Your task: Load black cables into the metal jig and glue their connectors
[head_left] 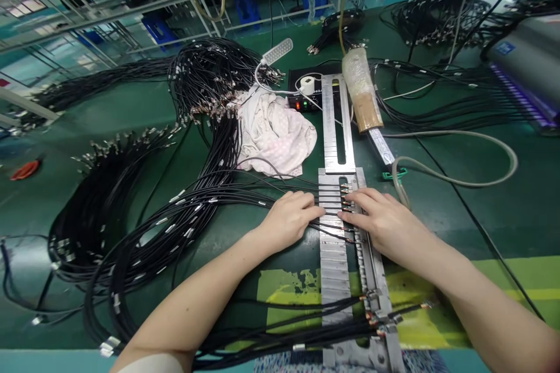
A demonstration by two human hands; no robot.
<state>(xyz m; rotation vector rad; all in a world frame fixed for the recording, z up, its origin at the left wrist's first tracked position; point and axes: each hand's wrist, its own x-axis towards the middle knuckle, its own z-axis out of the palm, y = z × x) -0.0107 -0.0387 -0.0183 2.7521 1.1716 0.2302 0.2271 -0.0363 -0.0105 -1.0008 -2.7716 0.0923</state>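
Observation:
A slotted metal fixture (pixel 335 253) runs lengthwise in front of me, with several black cables (pixel 249 195) lying side by side across its upper half. My left hand (pixel 291 215) is closed at the fixture's left edge, thumb and fingers pinching a black cable. Over the right rail lies my right hand (pixel 380 218), its thumb and forefinger around the stripped cable ends (pixel 347 205). Its fingers partly hide those ends. Closer to me, more black cables (pixel 280 341) cross the lower fixture, their metal-tipped ends on the right rail (pixel 380 303).
Large bundles of black cables (pixel 214 70) cover the green table's left side. A crumpled cloth (pixel 277 134), a small lamp (pixel 277 52) and a black control box (pixel 306 104) stand behind. A wrapped tool (pixel 361 90) hangs beside the metal frame (pixel 329 134). A grey machine (pixel 531 58) is far right.

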